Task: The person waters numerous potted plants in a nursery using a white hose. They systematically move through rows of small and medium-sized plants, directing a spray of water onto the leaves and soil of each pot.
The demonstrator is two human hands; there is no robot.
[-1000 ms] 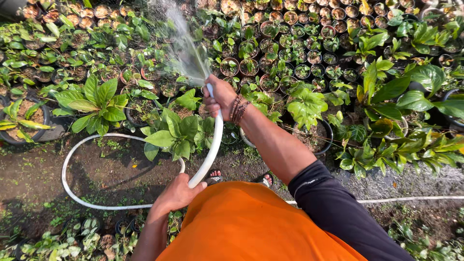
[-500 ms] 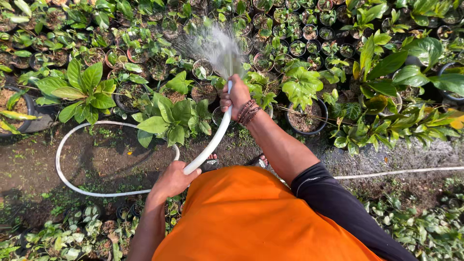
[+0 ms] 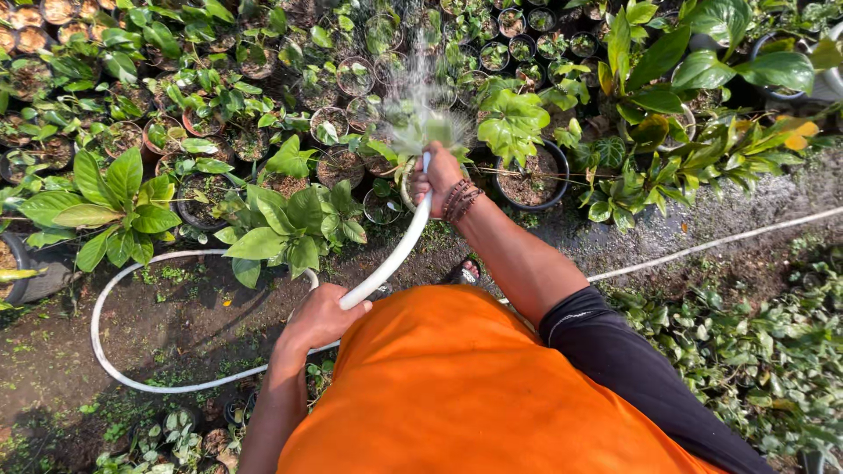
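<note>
The right hand (image 3: 439, 175) is stretched out ahead at the end of the arm, its grip closed tight around the tip of the white hose (image 3: 395, 254), with a thumb or finger seemingly pressed over the opening so that the water (image 3: 421, 110) fans out in a broad spray over the small potted plants (image 3: 356, 79) beyond; beaded bracelets (image 3: 461, 200) sit on that wrist. The left hand (image 3: 320, 318) is drawn in close to the orange shirt (image 3: 457, 395), its grip wrapped shut around the same hose lower down, fingers curled over it. Between the two hands the hose runs up in a nearly straight slant; behind the left hand it loops out wide over the wet soil (image 3: 176, 325) to the left and comes back, and another stretch of it trails off across the ground to the right. A broad-leaved plant (image 3: 294, 228) stands just left of the hose, and a black pot (image 3: 536, 180) of soil sits just right of the right wrist. Compared with the earlier frames, both hands hold the hose the same way, but the spray has swung from the left toward straight ahead and has widened into a flatter fan, and the view has shifted slightly leftward along the row of pots.
</note>
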